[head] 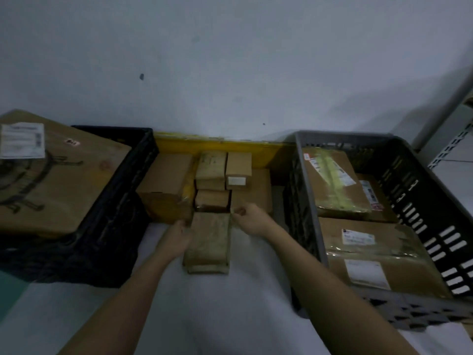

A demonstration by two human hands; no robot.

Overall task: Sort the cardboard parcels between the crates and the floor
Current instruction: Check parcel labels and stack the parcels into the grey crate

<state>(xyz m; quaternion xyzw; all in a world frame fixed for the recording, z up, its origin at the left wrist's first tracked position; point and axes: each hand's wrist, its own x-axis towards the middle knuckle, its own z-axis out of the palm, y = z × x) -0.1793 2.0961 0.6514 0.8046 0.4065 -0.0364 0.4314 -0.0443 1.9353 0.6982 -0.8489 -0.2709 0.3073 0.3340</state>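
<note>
A tape-wrapped cardboard parcel lies on the pale floor between two crates. My left hand rests against its left side, fingers at the far left corner. Beside the parcel's far right corner is my right hand, its fingers loosely curled; whether it pinches the edge is unclear. Behind the parcel, several small cardboard parcels are piled on the floor against the wall. On the left, a black crate holds a large labelled box. A grey crate on the right holds labelled parcels.
A yellow strip runs along the foot of the white wall behind the pile. At the far right stands a metal shelf upright. Pale floor lies between the crates in front of the parcel.
</note>
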